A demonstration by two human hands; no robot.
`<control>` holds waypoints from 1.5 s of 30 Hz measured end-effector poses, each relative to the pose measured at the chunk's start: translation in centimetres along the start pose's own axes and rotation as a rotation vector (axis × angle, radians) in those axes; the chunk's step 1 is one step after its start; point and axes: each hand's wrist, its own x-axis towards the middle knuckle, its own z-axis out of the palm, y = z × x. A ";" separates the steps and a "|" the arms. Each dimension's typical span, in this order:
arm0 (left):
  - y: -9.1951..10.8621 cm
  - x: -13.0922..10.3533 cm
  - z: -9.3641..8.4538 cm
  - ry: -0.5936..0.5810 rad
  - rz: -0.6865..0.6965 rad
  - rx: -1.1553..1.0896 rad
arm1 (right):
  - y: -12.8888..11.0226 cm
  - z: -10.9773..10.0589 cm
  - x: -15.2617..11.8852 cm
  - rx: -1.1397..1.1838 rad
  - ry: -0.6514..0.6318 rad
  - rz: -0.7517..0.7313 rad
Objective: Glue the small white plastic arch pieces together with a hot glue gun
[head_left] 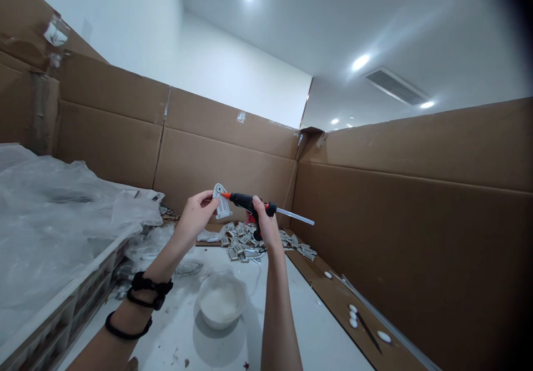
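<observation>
Between its thumb and fingers, my left hand [197, 214] pinches a small whitish flat part [223, 206] with a pointed top, held upright above the table. My right hand [265, 222] is wrapped round a black glue gun [244, 200] with an orange tip. That tip points left and meets the upper area of the part, though exact contact is hard to tell. A clear glue stick [295, 216] sticks out of the gun's rear. Behind and below the gun lies a pile of similar small parts [239, 243].
On the white table [175, 326] stands a white bowl [221, 300]. Plastic bags [62, 221] cover a crate [79, 299] at left. White oval pieces [383, 336] and a dark thin tool [368, 331] lie at right. Cardboard walls [225, 160] surround the table.
</observation>
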 end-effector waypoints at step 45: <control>-0.2 0.2 -0.2 0.026 -0.034 -0.025 | -1.9 -0.6 -0.5 -0.394 0.405 -0.172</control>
